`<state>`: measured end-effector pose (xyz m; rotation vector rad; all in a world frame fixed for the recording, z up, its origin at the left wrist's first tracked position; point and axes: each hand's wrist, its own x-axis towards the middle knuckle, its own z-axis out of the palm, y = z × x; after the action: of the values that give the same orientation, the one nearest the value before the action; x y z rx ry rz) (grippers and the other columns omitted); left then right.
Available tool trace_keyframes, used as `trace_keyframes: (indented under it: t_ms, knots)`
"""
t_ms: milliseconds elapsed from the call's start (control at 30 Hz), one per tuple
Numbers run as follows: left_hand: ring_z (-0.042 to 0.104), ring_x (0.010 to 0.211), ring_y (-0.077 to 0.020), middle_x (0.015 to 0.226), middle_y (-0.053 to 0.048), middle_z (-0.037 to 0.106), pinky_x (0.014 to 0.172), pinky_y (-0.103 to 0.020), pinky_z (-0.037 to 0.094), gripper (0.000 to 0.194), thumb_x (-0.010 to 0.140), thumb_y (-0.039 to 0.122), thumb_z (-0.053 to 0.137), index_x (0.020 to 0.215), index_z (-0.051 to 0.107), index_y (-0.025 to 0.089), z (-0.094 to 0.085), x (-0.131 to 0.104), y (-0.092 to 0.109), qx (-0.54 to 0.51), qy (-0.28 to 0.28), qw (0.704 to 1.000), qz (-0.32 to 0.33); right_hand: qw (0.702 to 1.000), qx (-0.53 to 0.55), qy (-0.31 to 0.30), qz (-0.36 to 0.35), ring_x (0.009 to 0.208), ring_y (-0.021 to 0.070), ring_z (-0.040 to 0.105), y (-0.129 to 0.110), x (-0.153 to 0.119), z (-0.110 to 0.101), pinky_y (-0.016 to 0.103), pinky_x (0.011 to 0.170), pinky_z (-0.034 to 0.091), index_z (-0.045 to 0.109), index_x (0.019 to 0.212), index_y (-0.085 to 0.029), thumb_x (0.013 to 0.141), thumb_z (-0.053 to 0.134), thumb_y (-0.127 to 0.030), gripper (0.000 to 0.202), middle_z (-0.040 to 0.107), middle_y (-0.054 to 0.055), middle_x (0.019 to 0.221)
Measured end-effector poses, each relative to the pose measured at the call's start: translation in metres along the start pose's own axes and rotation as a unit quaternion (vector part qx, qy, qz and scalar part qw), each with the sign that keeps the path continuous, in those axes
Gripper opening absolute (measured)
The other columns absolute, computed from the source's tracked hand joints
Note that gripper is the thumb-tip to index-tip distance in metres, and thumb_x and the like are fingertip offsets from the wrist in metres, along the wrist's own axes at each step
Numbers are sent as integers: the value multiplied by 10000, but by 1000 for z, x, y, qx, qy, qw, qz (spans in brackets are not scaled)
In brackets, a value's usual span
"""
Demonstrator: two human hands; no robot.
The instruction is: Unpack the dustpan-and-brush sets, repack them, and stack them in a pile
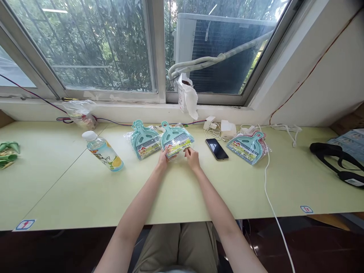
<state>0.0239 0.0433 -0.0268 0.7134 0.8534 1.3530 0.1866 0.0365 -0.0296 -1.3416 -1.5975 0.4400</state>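
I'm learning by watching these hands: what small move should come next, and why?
I'd probably have the right hand smooth the lower edge of the clear plastic bag around the teal plastic dustpan-and-brush set: that hand's fingers are bent at its lower right corner, while the left hand supports the set from the lower left.

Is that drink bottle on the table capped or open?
Capped: a white cap sits over the top of the bottle. Whether it is screwed tight, the picture cannot tell.

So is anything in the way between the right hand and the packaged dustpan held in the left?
Nothing visible: the right hand is at the lower right edge of the packaged dustpan in the left hand.
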Motion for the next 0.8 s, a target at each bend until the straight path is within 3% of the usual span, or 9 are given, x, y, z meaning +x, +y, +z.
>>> trace_keyframes:
  t_ms: [133,233,400,533,667,800]
  knots:
    - [653,979,-274,1186,-104,612,732,-369,570,454,746,368,678,1128,501,197,0,0,2,-12,-8,1000,-19,979,174,25,106,393,101,490,3,4,0,244,442,392,540,699,-203,861,398,-471,345,627,6,624]
    - [624,1037,-279,1150,-104,617,765,-376,564,409,694,268,729,1040,530,183,-2,-1,2,-6,-36,999,-25,949,273,32,151,467,116,564,6,7,3,239,438,439,561,734,-193,795,499,-490,309,649,21,678]
    - [592,1093,-272,1144,-91,613,801,-379,548,469,663,245,761,1067,527,204,-2,-2,-2,10,-107,994,-23,891,417,73,166,789,152,647,10,12,8,293,751,543,589,844,-192,698,628,-441,291,673,37,862]
    - [581,1108,-270,1149,-85,612,820,-392,536,445,660,255,767,1034,529,209,0,-2,-3,5,-95,995,-19,855,481,57,183,951,194,638,5,13,5,357,872,523,589,901,-195,746,552,-498,342,679,67,948]
    - [605,1057,-255,1100,-85,639,842,-390,516,431,663,259,764,1030,547,198,1,-1,-3,-1,-84,996,-4,858,488,5,160,1022,187,621,-4,9,1,357,920,507,568,1009,-213,760,560,-474,361,664,56,1037]
    - [597,1078,-259,1120,-95,639,898,-393,476,462,666,270,766,1072,562,187,3,-7,-1,12,-132,991,10,862,482,12,157,987,170,636,-3,6,1,346,934,503,529,1046,-231,682,694,-375,425,657,35,1027]
